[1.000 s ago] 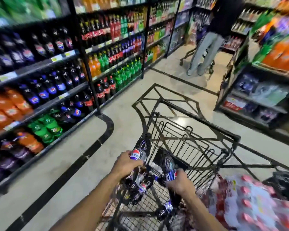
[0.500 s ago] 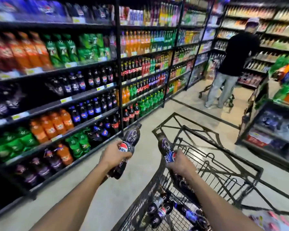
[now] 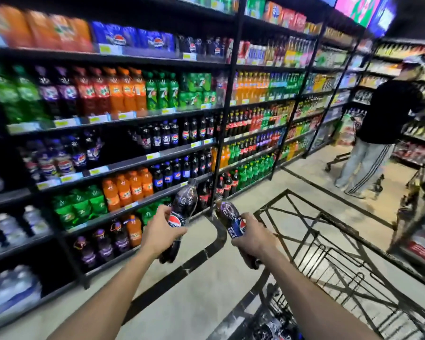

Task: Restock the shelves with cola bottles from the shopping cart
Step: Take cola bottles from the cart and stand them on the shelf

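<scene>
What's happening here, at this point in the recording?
A person is restocking a drinks aisle. The left hand grips one cola bottle, the right hand a second cola bottle. Both are held up between the shopping cart and the shelves; neither is shelved yet. Another person stands farther down the aisle.

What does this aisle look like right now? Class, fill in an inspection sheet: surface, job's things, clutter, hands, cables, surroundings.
Surface: pale tiled floor with dark inlaid lines.
Job's things: left cola bottle and right cola bottle, both in the air; more bottles, blurred, in the shopping cart; shelves at left stocked with drinks.
Clutter: nothing seen.
Hands: left hand grips the left cola bottle at its label; right hand grips the right cola bottle.
Cables: nothing seen.
Surroundings: another person stands at the far shelves beside a second cart.
</scene>
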